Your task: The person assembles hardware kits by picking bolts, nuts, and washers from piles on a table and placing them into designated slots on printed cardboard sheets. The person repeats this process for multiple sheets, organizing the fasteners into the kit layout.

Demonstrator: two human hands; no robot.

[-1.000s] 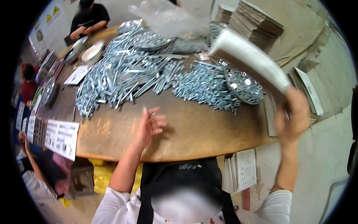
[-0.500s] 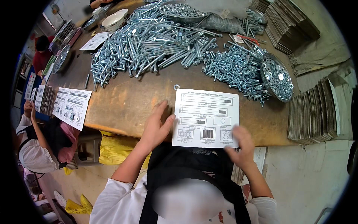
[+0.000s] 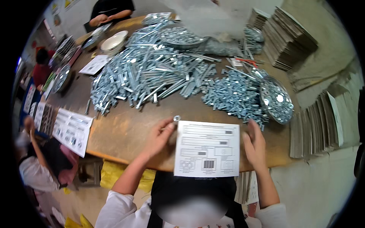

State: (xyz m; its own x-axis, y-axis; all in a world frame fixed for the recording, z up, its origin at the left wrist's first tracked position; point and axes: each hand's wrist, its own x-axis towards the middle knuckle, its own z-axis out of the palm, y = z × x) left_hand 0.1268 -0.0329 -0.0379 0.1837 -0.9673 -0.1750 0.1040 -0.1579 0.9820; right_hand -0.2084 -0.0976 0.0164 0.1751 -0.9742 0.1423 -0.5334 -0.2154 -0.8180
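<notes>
A white printed card (image 3: 207,150) with outline drawings of bolts, nuts and washers lies in front of me, its lower end overhanging the table's front edge. Just off its upper left corner is a small metal ring (image 3: 176,118), a washer or nut. My left hand (image 3: 159,137) is beside the card's left edge, fingers apart, the fingertips close to the ring; whether they touch it I cannot tell. On the other side, my right hand (image 3: 256,147) is held open along the right edge with thumb and fingers stretched out, holding nothing.
Long bolts (image 3: 148,76) form a large heap beyond the card. Shorter bolts (image 3: 232,95) are piled at right, against a metal bowl (image 3: 276,100) of small hardware. Cardboard stacks (image 3: 313,131) flank the table. Co-workers' hands (image 3: 104,19) show at the far side and left.
The view has tilted, so the table appears lower. My left hand has come up closer to the ring. My right hand has moved from the card's lower right corner up along its right edge.
</notes>
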